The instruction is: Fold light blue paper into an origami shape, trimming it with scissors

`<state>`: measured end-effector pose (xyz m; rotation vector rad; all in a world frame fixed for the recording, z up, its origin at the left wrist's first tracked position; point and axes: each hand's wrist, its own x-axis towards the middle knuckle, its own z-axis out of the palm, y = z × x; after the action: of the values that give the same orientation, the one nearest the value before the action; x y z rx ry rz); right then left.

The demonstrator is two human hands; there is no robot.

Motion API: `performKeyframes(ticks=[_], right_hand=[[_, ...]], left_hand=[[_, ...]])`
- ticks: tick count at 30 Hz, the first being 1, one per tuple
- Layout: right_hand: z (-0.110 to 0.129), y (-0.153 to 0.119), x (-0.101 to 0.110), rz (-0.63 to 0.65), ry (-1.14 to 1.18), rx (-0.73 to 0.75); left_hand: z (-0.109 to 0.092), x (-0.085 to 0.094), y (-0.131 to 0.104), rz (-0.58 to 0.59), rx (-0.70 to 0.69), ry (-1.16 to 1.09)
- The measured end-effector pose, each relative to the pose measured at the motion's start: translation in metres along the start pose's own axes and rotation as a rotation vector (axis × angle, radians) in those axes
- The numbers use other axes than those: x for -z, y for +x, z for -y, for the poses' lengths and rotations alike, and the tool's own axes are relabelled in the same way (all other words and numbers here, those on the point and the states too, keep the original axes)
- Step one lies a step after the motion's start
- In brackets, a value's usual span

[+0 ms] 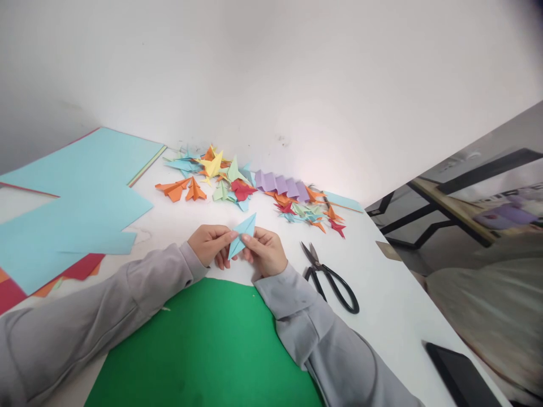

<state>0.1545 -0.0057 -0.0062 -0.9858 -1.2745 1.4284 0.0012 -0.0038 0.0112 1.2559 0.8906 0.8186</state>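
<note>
A small piece of folded light blue paper [243,233], diamond-shaped with creases along it, is held up over the white table. My left hand [212,244] pinches its left edge between thumb and fingers. On the other side, my right hand [266,250] grips the lower right edge, thumb on top. Some fingertips of both hands are hidden behind the paper. Just below the hands lies a large green sheet [203,345], partly under my forearms. Black-handled scissors [328,277] rest to the right of my right hand, blades apart.
Folded paper figures in several colours, such as a yellow one [212,164], lie along the wall. Among them is a pleated purple strip [280,185]. Large light blue sheets [80,206] spread at the left. A black phone-like device [462,376] sits near the table's right edge.
</note>
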Motion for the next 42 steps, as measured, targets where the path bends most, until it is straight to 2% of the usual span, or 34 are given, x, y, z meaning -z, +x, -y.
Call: performKeyframes(ticks=[6,15,23,30,33,39,42], right_hand=[[0.0004,0.0013,0.0008,-0.018,0.123,-0.003],[0.0021,-0.0014,-0.0045,-0.028,-0.024,-0.005],[0.0003,-0.0019,-0.0045,-0.03,-0.056,0.013],[-0.002,-0.0012,-0.0034,-0.048,-0.067,0.025],[-0.0004,-0.001,-0.004,-0.082,-0.091,0.035],[-0.0029,0.0004,-0.0032,-0.164,-0.051,0.06],[-0.0057,0.0015,-0.002,-0.197,0.009,0.058]], left_hand=[[0.0012,-0.0001,0.0011,-0.053,-0.029,-0.023],[0.0061,0.0025,0.0032,-0.077,-0.07,-0.043],[0.0024,0.003,0.0031,-0.081,0.038,-0.142],[0.0041,0.0001,-0.0004,0.046,0.007,-0.033],[0.0046,-0.0002,-0.0009,0.058,0.005,-0.036],[0.0027,-0.0029,0.0002,-0.016,0.005,-0.025],[0.0017,-0.0025,0.0017,-0.11,-0.007,-0.056]])
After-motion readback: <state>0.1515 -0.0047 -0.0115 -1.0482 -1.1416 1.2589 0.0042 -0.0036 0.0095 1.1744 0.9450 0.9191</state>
